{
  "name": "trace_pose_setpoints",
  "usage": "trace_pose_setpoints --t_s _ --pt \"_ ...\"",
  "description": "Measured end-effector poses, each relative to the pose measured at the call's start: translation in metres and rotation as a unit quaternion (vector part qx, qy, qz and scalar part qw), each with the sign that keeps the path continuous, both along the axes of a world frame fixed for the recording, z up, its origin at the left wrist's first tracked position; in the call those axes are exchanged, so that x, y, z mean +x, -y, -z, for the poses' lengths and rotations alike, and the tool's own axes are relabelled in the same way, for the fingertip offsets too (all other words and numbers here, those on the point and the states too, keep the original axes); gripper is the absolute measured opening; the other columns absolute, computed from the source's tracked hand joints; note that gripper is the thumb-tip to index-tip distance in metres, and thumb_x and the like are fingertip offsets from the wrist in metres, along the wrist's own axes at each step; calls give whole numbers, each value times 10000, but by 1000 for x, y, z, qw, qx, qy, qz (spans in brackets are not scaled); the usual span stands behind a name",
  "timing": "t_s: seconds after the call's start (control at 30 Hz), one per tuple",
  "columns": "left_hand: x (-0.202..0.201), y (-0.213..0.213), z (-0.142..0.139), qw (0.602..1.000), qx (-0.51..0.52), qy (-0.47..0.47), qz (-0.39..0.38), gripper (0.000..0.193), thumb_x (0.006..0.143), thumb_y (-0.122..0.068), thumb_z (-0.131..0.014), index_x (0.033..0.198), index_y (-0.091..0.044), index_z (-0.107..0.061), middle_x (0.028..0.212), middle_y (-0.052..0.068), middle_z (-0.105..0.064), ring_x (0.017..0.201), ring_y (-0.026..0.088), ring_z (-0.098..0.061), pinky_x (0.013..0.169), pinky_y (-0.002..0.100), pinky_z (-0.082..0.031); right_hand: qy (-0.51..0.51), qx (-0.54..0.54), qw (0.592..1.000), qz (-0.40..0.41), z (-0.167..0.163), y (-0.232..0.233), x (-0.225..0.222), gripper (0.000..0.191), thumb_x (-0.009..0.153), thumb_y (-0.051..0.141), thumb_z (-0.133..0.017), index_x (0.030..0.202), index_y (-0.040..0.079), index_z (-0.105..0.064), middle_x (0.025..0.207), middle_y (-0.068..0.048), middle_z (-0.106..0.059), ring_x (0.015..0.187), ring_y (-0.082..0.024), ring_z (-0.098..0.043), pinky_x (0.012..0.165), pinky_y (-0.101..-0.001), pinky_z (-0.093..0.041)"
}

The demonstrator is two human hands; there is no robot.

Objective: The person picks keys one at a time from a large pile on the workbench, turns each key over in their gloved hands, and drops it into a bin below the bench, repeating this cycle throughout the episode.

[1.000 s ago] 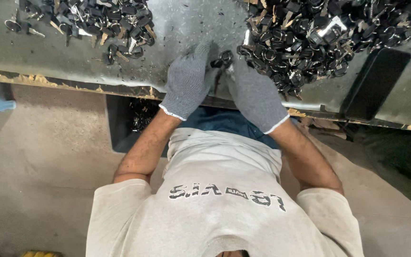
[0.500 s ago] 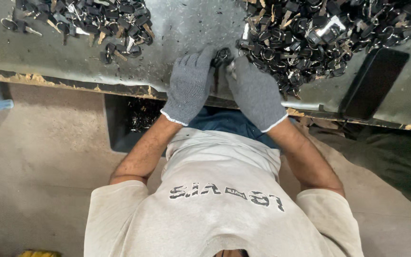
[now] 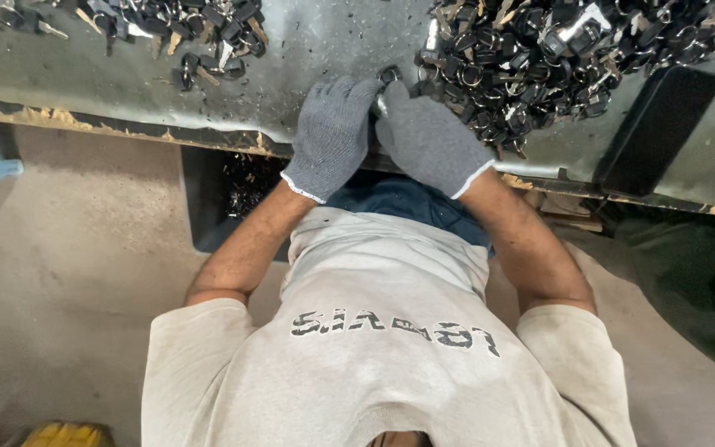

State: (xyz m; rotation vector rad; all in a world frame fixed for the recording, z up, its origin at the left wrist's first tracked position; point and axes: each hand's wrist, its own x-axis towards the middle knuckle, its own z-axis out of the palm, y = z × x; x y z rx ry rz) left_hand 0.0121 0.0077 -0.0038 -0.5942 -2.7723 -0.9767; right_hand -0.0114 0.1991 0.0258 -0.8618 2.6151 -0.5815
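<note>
A workshop: a worn metal bench [image 3: 109,79] heaped with keys [image 3: 539,58] above a dusty concrete floor [image 3: 68,273].

Both gloved hands, left hand [image 3: 333,136] and right hand [image 3: 429,136], met over a small key [image 3: 388,76] beside the large key pile [image 3: 556,58] on the metal table [image 3: 324,50].

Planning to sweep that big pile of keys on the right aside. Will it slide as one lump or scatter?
Probably scatters: the big pile of keys is loose, separate pieces, some on rings. The worn metal tabletop looks smooth, so they likely slide easily. Flat shapes shouldn't roll.
</note>
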Motion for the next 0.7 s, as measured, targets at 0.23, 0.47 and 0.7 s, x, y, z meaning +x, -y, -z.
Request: trace_pose_setpoints --t_s 0.23,0.47,0.7 --pt "10 2 -3 997 -55 4 -51 318 927 -137 -737 1211 -40 -631 995 122 -658 885 318 -651 793 455 -501 -75 -10 988 137 -5 4 22 336 999 263 -670 1185 12 -545 847 -176 -685 702 -362 -712 538 -445 -559" --pt "6 -1 -5 996 -67 -3 -65 194 894 -189 -762 990 -89 -626 887 129 -617 778 343 -614 703 470 -470 -109 82 981 134 -8 -2 31 219 1033 273 -661 1021 78 -564 820 -134 -653 640 -313 -700 508 -418 -561" --pt "17 -6 2 999 -46 17 -12 163 810 -94 -699 916 -74 -576 855 144 -575 773 358 -590 704 483 -460 -98 105 980 137 -7 15 37 157 1032 207 -605 1041 59 -551 790 -154 -684 636 -323 -709 478 -435 -542"
